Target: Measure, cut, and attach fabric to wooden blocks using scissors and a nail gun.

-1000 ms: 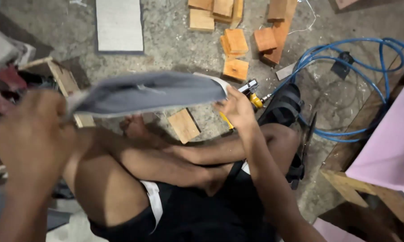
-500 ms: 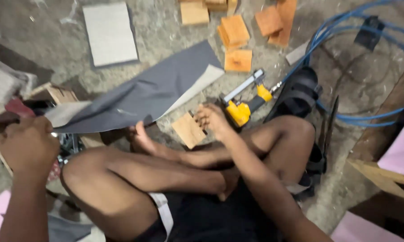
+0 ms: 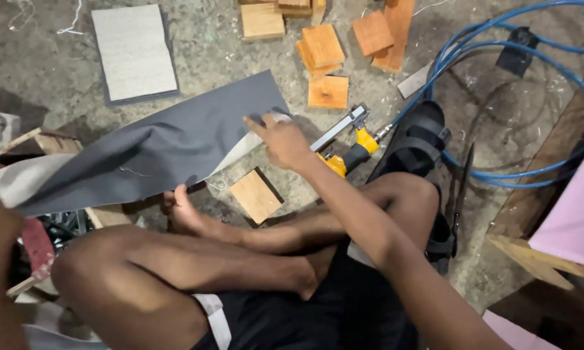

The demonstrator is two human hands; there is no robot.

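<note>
Right hand (image 3: 284,141) outstretched, pinching grey fabric (image 3: 156,152) corner.

Right arm runs from 5 o'clock up to centre, right hand (image 3: 280,141) fingers curled, pinching. Left arm at 8 o'clock edge, left hand cropped, grip unclear. Legs crossed, bare.

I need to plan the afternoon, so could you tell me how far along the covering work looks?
Done: one board lies covered on the floor. In hand: the right hand grips the grey fabric at a corner; the left hand is barely in view. Left: bare blocks wait, and the stapler lies unused.
</note>
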